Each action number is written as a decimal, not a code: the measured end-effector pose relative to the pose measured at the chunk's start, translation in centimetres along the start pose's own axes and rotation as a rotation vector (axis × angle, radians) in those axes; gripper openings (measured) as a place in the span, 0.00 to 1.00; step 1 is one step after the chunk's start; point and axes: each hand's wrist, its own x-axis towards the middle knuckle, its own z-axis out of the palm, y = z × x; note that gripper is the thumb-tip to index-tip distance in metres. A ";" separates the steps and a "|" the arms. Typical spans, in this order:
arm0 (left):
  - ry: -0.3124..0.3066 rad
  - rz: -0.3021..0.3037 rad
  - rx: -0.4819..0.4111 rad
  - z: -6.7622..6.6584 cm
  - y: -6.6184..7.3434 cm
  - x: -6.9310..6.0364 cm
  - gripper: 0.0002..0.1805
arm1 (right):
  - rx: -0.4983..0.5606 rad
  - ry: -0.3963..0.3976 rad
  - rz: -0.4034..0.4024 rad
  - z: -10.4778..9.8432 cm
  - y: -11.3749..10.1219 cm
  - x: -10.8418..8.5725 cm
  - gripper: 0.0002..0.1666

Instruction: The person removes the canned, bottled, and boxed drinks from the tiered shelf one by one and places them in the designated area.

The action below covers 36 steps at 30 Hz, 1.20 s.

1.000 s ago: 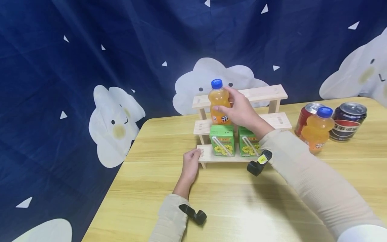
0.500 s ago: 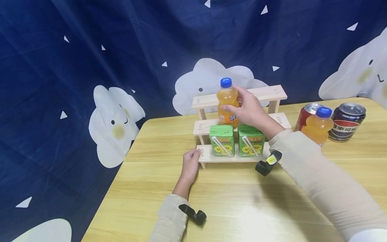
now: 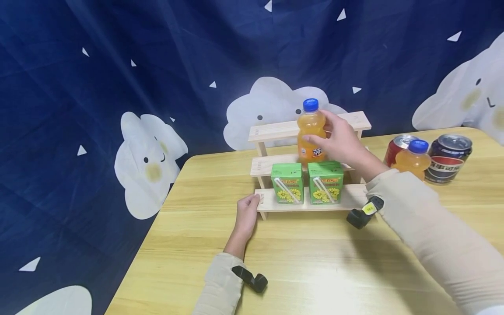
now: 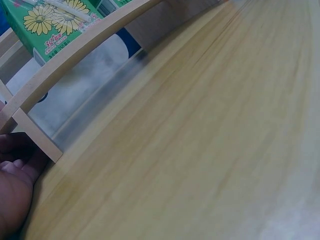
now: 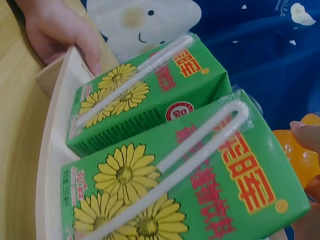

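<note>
A small bottle of orange soda (image 3: 309, 129) with a blue cap is held upright by my right hand (image 3: 343, 139), thumb and fingers round its side. It is at the middle tier of a three-step wooden shelf (image 3: 355, 197), behind the drink boxes; whether its base touches the wood is hidden. My left hand (image 3: 246, 217) grips the left end of the lowest tier. Two green drink cartons with straws, the left carton (image 3: 288, 183) and the right carton (image 3: 325, 183), stand side by side on that tier. In the right wrist view the bottle (image 5: 294, 150) is partly hidden behind a carton.
To the right on the wooden table (image 3: 299, 258) stand a second orange soda bottle (image 3: 412, 160), a red can (image 3: 393, 148) and a dark can (image 3: 449, 159). My right sleeve partly covers that bottle. A blue cloth (image 3: 189, 39) with clouds hangs behind.
My right hand has moved to the right with the orange soda bottle, from above the left carton to behind the gap between the cartons. My left hand has kept its grip on the shelf.
</note>
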 end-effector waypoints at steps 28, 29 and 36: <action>-0.010 -0.006 -0.001 0.1 0.1 -0.1 0.18 | -0.086 0.061 0.079 -4.3 2.1 -2.7 0.46; -0.011 -0.005 0.001 0.1 0.1 -0.1 0.18 | -0.091 0.063 0.081 -4.4 2.2 -2.8 0.46; -0.007 -0.003 0.008 0.0 0.1 -0.1 0.18 | -0.084 0.075 0.095 -5.2 2.3 -3.5 0.46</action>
